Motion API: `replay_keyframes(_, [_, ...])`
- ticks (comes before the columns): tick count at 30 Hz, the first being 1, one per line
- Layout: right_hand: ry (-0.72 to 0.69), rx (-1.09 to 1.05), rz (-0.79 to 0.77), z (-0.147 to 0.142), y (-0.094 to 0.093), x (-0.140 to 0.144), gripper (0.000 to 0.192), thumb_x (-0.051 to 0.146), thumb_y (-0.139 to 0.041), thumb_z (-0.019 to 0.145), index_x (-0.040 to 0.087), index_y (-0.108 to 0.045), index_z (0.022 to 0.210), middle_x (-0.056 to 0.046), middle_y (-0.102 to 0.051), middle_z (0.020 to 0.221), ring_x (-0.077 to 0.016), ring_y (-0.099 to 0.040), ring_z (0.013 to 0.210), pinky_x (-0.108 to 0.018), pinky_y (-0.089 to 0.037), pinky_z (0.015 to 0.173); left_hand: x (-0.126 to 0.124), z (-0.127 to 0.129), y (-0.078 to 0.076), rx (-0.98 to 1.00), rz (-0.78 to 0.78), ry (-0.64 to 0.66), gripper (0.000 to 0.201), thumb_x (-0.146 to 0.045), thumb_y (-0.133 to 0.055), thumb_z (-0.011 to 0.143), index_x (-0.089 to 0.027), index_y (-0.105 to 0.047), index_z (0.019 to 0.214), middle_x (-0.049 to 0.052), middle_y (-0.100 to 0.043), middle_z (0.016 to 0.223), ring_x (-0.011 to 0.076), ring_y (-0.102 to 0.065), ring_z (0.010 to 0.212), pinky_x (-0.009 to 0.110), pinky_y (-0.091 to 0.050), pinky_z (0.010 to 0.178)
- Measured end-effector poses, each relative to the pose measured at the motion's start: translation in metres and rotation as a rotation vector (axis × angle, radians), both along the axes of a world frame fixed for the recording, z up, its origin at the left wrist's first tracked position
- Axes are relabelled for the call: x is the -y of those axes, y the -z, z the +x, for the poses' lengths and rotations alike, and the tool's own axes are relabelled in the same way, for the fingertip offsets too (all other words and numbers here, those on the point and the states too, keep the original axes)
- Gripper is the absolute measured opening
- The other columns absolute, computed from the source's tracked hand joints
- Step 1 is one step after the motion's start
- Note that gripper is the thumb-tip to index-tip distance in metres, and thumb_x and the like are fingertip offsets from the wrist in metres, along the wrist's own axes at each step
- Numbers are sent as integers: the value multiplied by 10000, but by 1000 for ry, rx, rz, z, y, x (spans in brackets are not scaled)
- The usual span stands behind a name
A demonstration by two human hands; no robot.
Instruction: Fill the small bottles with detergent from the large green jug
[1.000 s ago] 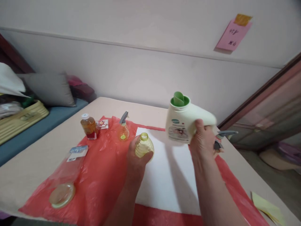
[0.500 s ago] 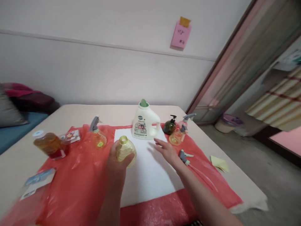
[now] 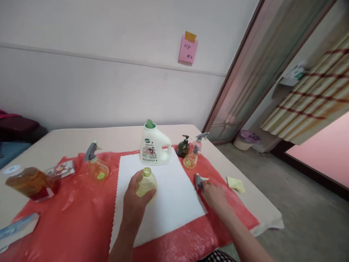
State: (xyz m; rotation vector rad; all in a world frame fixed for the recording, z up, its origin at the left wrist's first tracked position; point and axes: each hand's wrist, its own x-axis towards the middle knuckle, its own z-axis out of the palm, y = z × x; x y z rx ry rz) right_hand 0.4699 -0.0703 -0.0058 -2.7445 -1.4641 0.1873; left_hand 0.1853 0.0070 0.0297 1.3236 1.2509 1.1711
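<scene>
My left hand (image 3: pixel 133 200) is wrapped round a yellow see-through spray bottle (image 3: pixel 146 185), upright, its neck uncovered and its top off. At the right, my right hand (image 3: pixel 214 196) has its fingers closed at the neck of a grey and pale trigger spray head (image 3: pixel 200 181) lying on the red plastic sheet. The hand hides the sprayer's tube. Beyond my hands, a white detergent jug (image 3: pixel 155 145) with a green spout stands on the white cloth (image 3: pixel 171 207).
Two spray bottles and a dark green pump bottle (image 3: pixel 183 147) stand at the right. At the left are another spray bottle (image 3: pixel 99 169), a bottle of amber liquid (image 3: pixel 29 183) and small packets. Yellow paper (image 3: pixel 236 184) lies near the table's right edge.
My right hand has come down and right from above the white cloth to the spray head, and its fingers have closed there. The view has turned right. My left hand still holds the bottle.
</scene>
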Motion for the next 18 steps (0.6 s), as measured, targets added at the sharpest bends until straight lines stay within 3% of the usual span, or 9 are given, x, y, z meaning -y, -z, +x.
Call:
replay_keyframes(3, [0, -30, 172, -12, -40, 9, 208, 323, -488, 907, 187, -613, 1002, -102, -708, 950, -217, -680, 760, -316, -468, 639, 2, 1, 2, 4, -1, 41, 716, -305, -753, 650, -270, -537, 1332, 73, -635, 1257, 270, -620, 1093, 423, -464, 949])
replay_keyframes(4, [2, -175, 447, -20, -57, 10, 218, 383, -541, 887, 192, -617, 959, -55, -697, 822, -200, -659, 698, -310, -478, 624, 2, 2, 3, -7, 7, 55, 697, -290, -748, 653, -260, -548, 1320, 74, -629, 1266, 270, -609, 1112, 427, -453, 966])
replay_keyframes(6, [-26, -520, 1030, -40, -92, 8, 247, 418, -631, 840, 198, -625, 953, -9, -672, 784, -181, -656, 695, -325, -528, 663, 3, 2, 5, -42, 29, 78, 637, -256, -736, 659, -238, -579, 1276, 72, -624, 1269, 269, -585, 1146, 433, -431, 995])
replay_keyframes(8, [-50, -798, 1419, -64, -119, 1, 221, 353, -672, 819, 199, -635, 973, -5, -660, 901, -149, -662, 668, -336, -556, 675, 4, 2, 7, -75, 49, 90, 613, -219, -723, 666, -229, -583, 1263, 73, -615, 1275, 266, -566, 1168, 439, -418, 1014])
replay_keyframes(9, [-73, -885, 1522, -75, -128, -3, 203, 320, -684, 808, 191, -642, 960, -6, -655, 911, -136, -656, 633, -333, -561, 655, 4, 2, 8, -86, 58, 92, 612, -202, -715, 670, -228, -579, 1267, 75, -610, 1279, 266, -560, 1176, 444, -414, 1020])
replay_keyframes(11, [-118, -972, 1610, -93, -136, -9, 169, 268, -697, 796, 184, -654, 936, -9, -655, 893, -137, -660, 626, -330, -571, 625, 5, 2, 9, -96, 69, 93, 613, -179, -701, 674, -230, -571, 1272, 78, -606, 1282, 268, -556, 1182, 456, -412, 1026])
replay_keyframes(13, [-140, -988, 1599, -102, -132, -12, 152, 242, -712, 786, 186, -665, 919, -15, -662, 878, -151, -671, 657, -334, -582, 615, 5, 2, 9, -119, 82, 95, 619, -170, -696, 669, -232, -567, 1271, 77, -604, 1278, 271, -554, 1184, 465, -410, 1031])
replay_keyframes(18, [-156, -824, 1391, -94, -108, -8, 171, 300, -726, 786, 202, -683, 919, -24, -686, 835, -180, -676, 684, -371, -594, 650, 7, 4, 9, -238, 184, 74, 613, -148, -675, 663, -235, -566, 1260, 78, -594, 1270, 281, -531, 1201, 484, -405, 1045])
